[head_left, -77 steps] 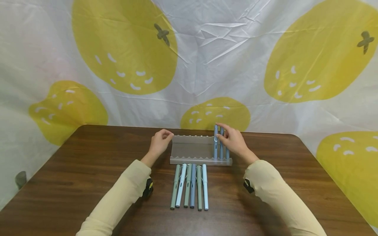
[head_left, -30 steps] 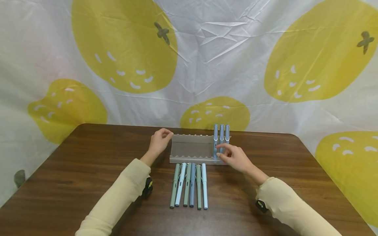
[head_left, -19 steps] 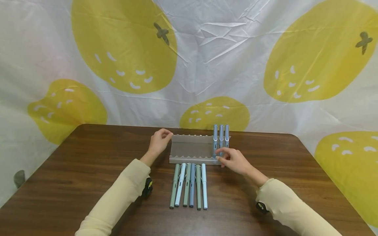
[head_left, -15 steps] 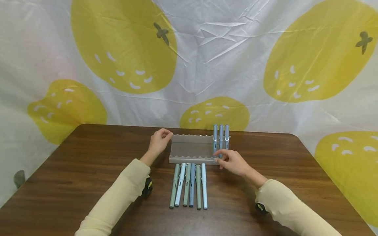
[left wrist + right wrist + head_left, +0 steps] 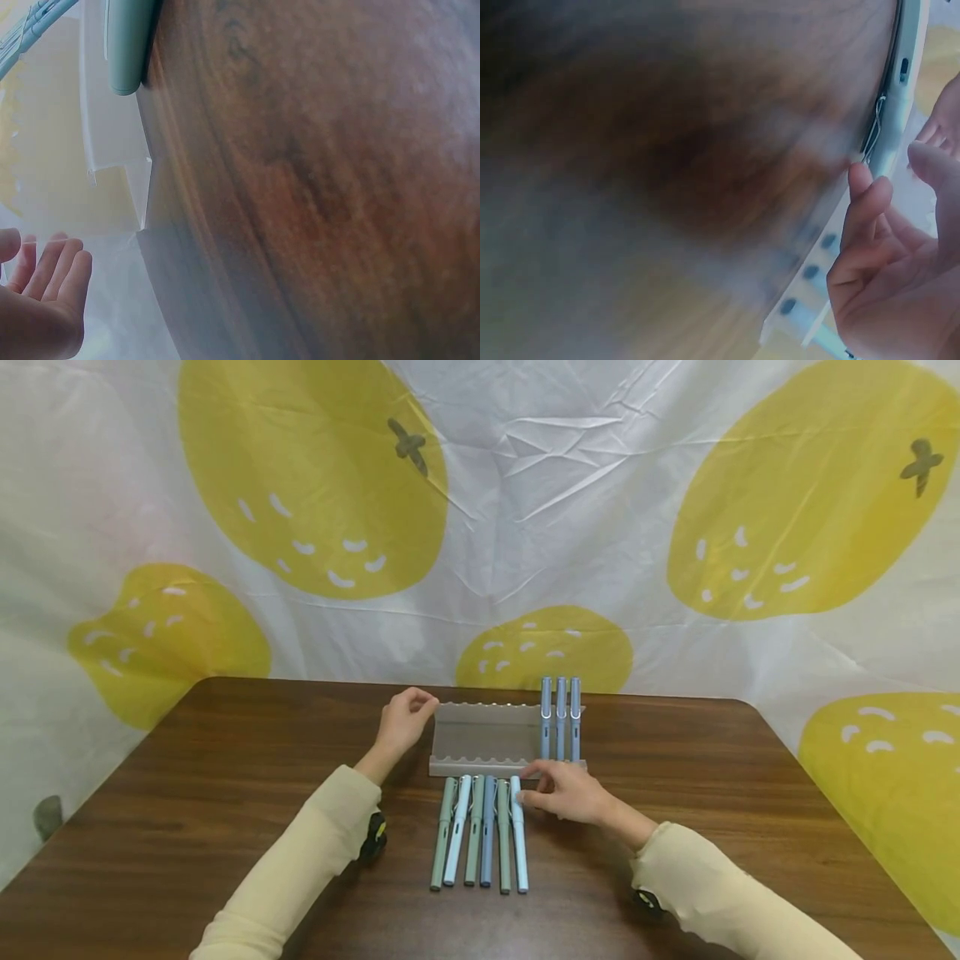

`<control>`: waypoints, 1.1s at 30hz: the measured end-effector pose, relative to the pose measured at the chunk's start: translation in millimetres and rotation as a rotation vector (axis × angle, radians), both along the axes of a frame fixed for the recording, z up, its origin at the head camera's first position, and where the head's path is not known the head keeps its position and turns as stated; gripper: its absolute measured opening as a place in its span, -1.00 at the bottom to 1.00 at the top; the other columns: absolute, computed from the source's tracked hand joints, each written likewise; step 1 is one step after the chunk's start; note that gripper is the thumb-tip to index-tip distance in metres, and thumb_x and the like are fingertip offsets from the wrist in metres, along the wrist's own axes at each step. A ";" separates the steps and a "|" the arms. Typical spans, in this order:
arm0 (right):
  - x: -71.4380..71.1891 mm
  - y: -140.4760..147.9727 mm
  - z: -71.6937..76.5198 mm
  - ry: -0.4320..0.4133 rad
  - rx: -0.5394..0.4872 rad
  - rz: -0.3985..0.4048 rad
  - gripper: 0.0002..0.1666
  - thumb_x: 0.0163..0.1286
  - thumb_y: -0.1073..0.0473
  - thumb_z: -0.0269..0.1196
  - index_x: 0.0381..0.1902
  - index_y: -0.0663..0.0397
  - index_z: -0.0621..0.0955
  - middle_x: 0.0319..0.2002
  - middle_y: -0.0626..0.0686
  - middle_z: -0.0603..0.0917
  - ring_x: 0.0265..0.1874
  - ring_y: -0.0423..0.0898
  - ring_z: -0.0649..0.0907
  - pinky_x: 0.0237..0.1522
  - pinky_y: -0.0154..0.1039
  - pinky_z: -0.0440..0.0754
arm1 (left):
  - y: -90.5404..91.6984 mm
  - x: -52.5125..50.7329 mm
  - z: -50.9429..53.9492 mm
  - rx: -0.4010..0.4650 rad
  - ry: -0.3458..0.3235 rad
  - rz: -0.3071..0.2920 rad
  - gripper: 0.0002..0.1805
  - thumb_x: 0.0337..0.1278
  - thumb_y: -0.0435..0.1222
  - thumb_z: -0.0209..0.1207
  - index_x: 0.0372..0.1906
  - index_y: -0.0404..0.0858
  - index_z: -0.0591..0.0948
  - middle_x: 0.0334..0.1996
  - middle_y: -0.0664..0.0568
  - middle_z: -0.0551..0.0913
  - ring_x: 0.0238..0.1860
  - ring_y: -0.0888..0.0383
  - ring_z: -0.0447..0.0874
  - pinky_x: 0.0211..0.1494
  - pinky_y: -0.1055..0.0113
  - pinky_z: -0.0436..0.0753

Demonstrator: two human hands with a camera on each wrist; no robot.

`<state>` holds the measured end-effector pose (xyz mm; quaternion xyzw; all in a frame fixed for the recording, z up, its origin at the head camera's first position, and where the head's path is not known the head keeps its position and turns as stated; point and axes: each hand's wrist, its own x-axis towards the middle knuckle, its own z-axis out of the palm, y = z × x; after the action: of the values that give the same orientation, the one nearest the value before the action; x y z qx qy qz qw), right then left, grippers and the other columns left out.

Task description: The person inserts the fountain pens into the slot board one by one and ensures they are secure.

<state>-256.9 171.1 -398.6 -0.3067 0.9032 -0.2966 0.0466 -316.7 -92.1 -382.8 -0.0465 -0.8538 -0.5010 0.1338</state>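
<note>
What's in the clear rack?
Three blue pens, at the right end. In the head view, their lower ends are hidden; the right hand covers part of the front ledge.

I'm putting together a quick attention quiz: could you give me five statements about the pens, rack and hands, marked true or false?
1. Three blue pens sit in the rack. True.
2. The right hand is at the leftmost loose pen. False: the right hand is at the rightmost loose pen.
3. The left hand is at the rack's upper left corner. True.
4. Four pens lie in front of the rack. False: six loose pens do.
5. The rack's pens are at its left end. False: right end.
</note>
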 end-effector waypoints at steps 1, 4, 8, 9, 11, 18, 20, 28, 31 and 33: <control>0.4 -1.4 -0.1 0.019 0.013 -0.011 -0.60 0.21 0.02 0.18 -0.10 0.20 0.51 -0.65 -0.15 0.49 -0.74 -0.25 0.45 -0.73 -0.33 0.41 | 0.0 0.0 -0.1 0.003 0.001 0.001 -0.78 0.13 -0.25 0.09 -0.27 -0.37 0.55 -0.24 -0.16 0.60 -0.12 -0.04 0.53 -0.09 0.14 0.47; 1.8 -5.6 -0.9 0.073 0.060 -0.052 -0.55 0.17 -0.07 0.19 -0.13 0.16 0.53 -0.67 -0.17 0.46 -0.72 -0.27 0.42 -0.73 -0.34 0.37 | -0.4 -0.3 -0.9 0.007 -0.004 0.001 -0.78 0.13 -0.25 0.09 -0.28 -0.36 0.55 -0.25 -0.16 0.60 -0.12 -0.03 0.53 -0.09 0.14 0.47; 3.9 -10.5 -2.5 0.096 0.116 -0.106 -0.46 0.10 -0.19 0.21 -0.14 0.11 0.53 -0.68 -0.20 0.44 -0.71 -0.29 0.41 -0.74 -0.34 0.36 | -0.5 -0.2 -1.4 0.004 -0.006 -0.004 -0.78 0.14 -0.24 0.08 -0.27 -0.36 0.55 -0.24 -0.16 0.60 -0.12 -0.04 0.53 -0.09 0.13 0.47; 4.6 -11.5 -2.7 0.094 0.126 -0.113 -0.43 0.08 -0.21 0.21 -0.14 0.11 0.52 -0.68 -0.20 0.44 -0.71 -0.29 0.41 -0.73 -0.33 0.37 | -0.4 -0.2 -1.4 0.002 -0.004 -0.004 -0.77 0.14 -0.24 0.08 -0.27 -0.36 0.55 -0.24 -0.16 0.60 -0.12 -0.04 0.53 -0.09 0.13 0.47; 5.6 -12.8 -2.8 0.083 0.136 -0.115 -0.40 0.06 -0.23 0.22 -0.12 0.11 0.51 -0.67 -0.20 0.44 -0.71 -0.29 0.42 -0.72 -0.33 0.38 | -0.5 -0.5 -1.4 0.001 0.002 -0.002 -0.77 0.13 -0.24 0.08 -0.28 -0.36 0.55 -0.24 -0.16 0.60 -0.12 -0.04 0.53 -0.09 0.14 0.47; 7.4 -11.4 -0.1 0.057 0.130 -0.050 -0.45 0.09 -0.06 0.26 -0.05 0.17 0.46 -0.65 -0.18 0.44 -0.70 -0.27 0.41 -0.71 -0.33 0.37 | -0.3 -0.6 0.6 0.007 -0.004 0.001 -0.77 0.13 -0.24 0.09 -0.28 -0.36 0.55 -0.24 -0.16 0.60 -0.12 -0.04 0.53 -0.09 0.14 0.47; 7.6 -10.9 1.0 0.053 0.133 -0.024 -0.46 0.10 0.00 0.26 -0.03 0.18 0.45 -0.65 -0.17 0.43 -0.69 -0.27 0.41 -0.70 -0.33 0.36 | -0.1 0.0 1.2 0.010 -0.004 0.000 -0.78 0.13 -0.25 0.09 -0.28 -0.36 0.55 -0.24 -0.16 0.60 -0.12 -0.04 0.53 -0.09 0.14 0.47; 6.1 -8.6 0.6 0.073 0.148 0.046 -0.59 0.07 0.03 0.30 -0.17 0.08 0.48 -0.62 -0.19 0.43 -0.65 -0.29 0.42 -0.65 -0.35 0.38 | -0.2 0.3 0.6 0.003 0.001 0.002 -0.78 0.14 -0.24 0.09 -0.28 -0.36 0.56 -0.24 -0.16 0.60 -0.13 -0.04 0.54 -0.10 0.14 0.47; 5.6 -8.0 0.8 0.070 0.150 0.050 -0.60 0.03 0.02 0.32 -0.23 0.06 0.47 -0.64 -0.19 0.42 -0.67 -0.29 0.41 -0.65 -0.35 0.37 | -0.3 0.1 0.4 0.005 0.005 0.001 -0.77 0.13 -0.24 0.09 -0.28 -0.36 0.56 -0.25 -0.16 0.61 -0.14 -0.03 0.54 -0.10 0.14 0.47; 4.9 -7.5 1.3 0.064 0.136 0.055 -0.61 0.02 0.05 0.33 -0.24 0.07 0.47 -0.65 -0.19 0.42 -0.67 -0.29 0.41 -0.65 -0.35 0.38 | -0.2 0.0 0.1 0.007 0.006 0.001 -0.77 0.13 -0.24 0.09 -0.28 -0.36 0.56 -0.26 -0.16 0.61 -0.15 -0.03 0.54 -0.11 0.14 0.47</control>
<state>-252.0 163.6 -397.3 -0.3367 0.9135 -0.2233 0.0467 -316.8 -92.3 -382.7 -0.0470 -0.8516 -0.5038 0.1369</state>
